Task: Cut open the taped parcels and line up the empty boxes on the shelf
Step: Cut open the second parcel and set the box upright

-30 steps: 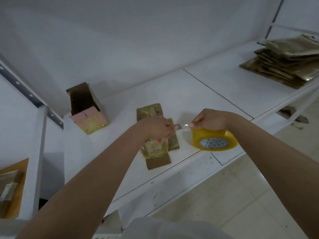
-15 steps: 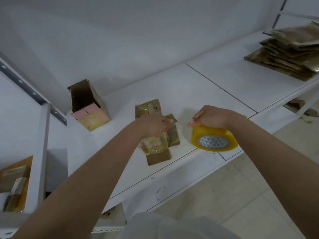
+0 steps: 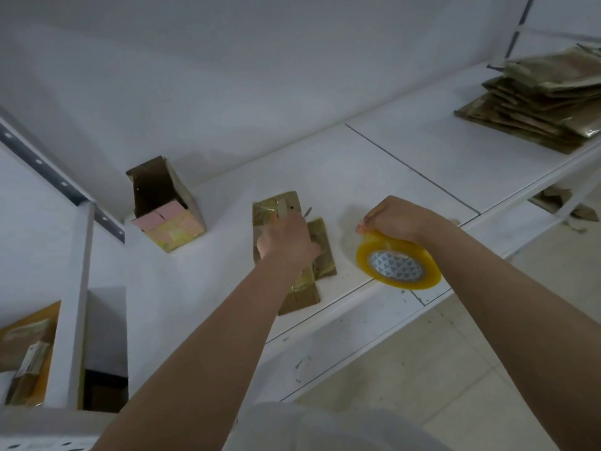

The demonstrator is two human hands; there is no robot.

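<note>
Steel tip of a small blade [image 3: 307,212] shows past the left hand [image 3: 286,240], fingers curled round its handle, pressing on the taped parcel [image 3: 294,252] lying mid-shelf. Right hand [image 3: 395,219] grips a yellow tape roll [image 3: 398,265] at the shelf's front edge, well apart from the parcel. Risk, as I judge it: parcel unbraced, so the blade may skid or the box shift. One opened box [image 3: 164,205] stands near the wall. White metal shelf [image 3: 374,164], scuffed lip; flattened cardboard stack [image 3: 546,99] far right; tiled floor [image 3: 455,369].
</note>
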